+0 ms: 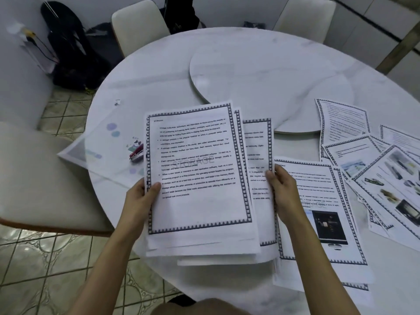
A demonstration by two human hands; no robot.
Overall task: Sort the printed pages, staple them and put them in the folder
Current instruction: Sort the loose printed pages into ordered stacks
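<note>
Head view: stapler (pixel 136 153) half hidden behind page stack (pixel 197 169); clear folder (pixel 100 144) at 9 o'clock faint, print blurred. Stack between both: left grip (pixel 144 197) pinches left edge, right grip (pixel 281 192) clasps right edge, over tabletop (pixel 250 46); loose pages (pixel 386 183) at 3 o'clock.

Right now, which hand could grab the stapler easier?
Left, probably. The stapler lies on the left hand's side of the held pages; the right hand would have to cross them.

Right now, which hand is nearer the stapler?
Left. The left hand grips the left edge of the page stack, close to the stapler; the right hand holds the opposite edge.
</note>
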